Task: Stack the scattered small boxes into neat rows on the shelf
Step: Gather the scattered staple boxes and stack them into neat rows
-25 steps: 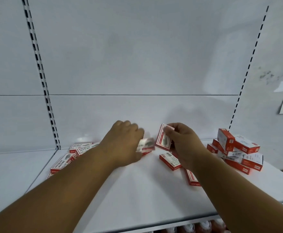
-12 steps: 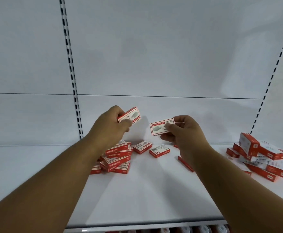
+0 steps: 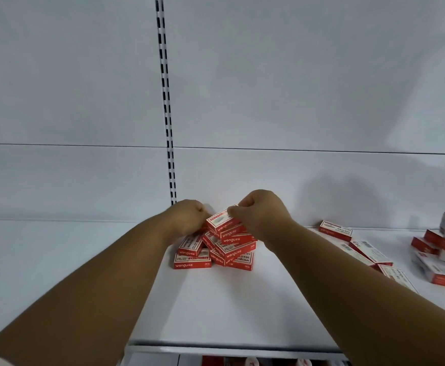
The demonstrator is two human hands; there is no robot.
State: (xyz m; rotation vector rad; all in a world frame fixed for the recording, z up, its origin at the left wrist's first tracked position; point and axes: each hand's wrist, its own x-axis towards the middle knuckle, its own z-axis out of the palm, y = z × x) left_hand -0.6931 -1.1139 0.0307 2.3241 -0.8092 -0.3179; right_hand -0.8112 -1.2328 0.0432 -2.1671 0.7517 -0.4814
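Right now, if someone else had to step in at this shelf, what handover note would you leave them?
Left hand: closed at the back left of the central pile; what it grips is hidden.
Right hand: pinching the top box onto the pile.
Done: a cluster of red staple boxes is gathered mid-shelf, but it is crooked, not rows.
Left: square up that pile; bring over the loose boxes lying flat to the right and the jumbled heap at the far right of the shelf.
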